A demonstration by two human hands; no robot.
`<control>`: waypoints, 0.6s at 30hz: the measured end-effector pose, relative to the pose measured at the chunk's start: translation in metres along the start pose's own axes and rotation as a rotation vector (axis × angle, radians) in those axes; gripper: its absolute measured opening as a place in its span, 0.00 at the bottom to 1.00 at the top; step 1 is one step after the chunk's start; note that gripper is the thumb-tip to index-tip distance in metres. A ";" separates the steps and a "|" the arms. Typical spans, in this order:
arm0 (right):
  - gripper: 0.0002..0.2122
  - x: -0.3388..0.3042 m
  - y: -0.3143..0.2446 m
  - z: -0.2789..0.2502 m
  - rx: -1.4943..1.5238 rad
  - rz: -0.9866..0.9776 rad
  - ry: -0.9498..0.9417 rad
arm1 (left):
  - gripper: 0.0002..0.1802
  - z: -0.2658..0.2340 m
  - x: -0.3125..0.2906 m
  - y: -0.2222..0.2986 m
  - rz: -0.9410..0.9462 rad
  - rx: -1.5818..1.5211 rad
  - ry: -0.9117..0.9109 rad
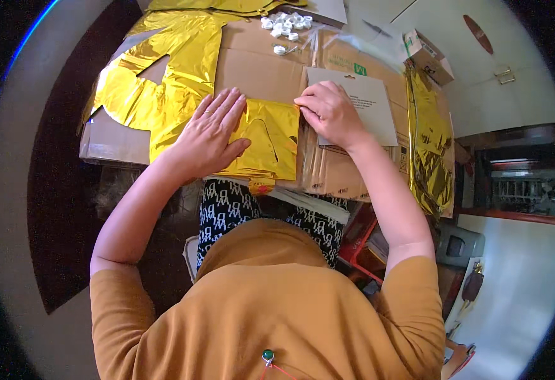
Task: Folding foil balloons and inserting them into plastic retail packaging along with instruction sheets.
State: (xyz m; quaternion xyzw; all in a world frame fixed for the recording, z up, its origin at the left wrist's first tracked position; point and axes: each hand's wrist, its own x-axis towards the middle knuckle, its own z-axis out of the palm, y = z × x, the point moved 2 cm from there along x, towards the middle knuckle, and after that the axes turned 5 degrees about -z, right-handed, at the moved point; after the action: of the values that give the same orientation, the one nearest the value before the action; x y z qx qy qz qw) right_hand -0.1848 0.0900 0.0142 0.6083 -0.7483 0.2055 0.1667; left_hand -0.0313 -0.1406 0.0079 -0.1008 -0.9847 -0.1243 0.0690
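A folded piece of shiny gold foil [271, 142] lies flat at the near edge of the cardboard, with a curved slit showing in its surface. My left hand [213, 130] rests palm down across its left side, fingers stretched out. At the foil's upper right corner, the thumb and fingertips of my right hand [331, 113] are pinched together on its edge. A larger flat gold foil shape [163, 69] with a cut-out opening spreads to the left, partly under my left hand. Beside and partly beneath my right hand lies a grey-white card [372, 104] with a hang hole.
Flattened cardboard [252, 60] covers the work surface. Several small white rolls [284, 26] sit at the back, with more gold foil [220, 5] behind. Another gold foil strip [428, 139] hangs over the right side near a small carton [428, 57]. A pointed blade-like item [376, 28] lies at the back.
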 end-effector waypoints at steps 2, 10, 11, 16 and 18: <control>0.09 0.001 0.001 0.002 -0.004 -0.026 0.026 | 0.41 -0.001 -0.001 0.001 -0.017 0.002 -0.022; 0.08 0.003 -0.002 0.008 -0.083 -0.032 0.040 | 0.40 0.000 0.001 0.001 -0.037 -0.004 -0.034; 0.09 0.004 -0.003 0.007 -0.107 -0.033 0.026 | 0.40 0.001 0.000 0.000 -0.031 0.000 -0.027; 0.09 0.004 -0.009 0.006 -0.320 -0.111 -0.058 | 0.40 0.005 -0.001 -0.001 -0.015 0.015 -0.007; 0.11 0.005 -0.012 0.005 -0.402 -0.144 -0.123 | 0.40 0.006 -0.003 -0.002 -0.013 0.020 -0.001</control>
State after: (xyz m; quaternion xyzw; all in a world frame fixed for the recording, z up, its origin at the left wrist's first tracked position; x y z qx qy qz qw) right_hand -0.1735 0.0815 0.0137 0.6262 -0.7374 0.0023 0.2531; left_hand -0.0297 -0.1412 0.0011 -0.0935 -0.9866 -0.1148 0.0689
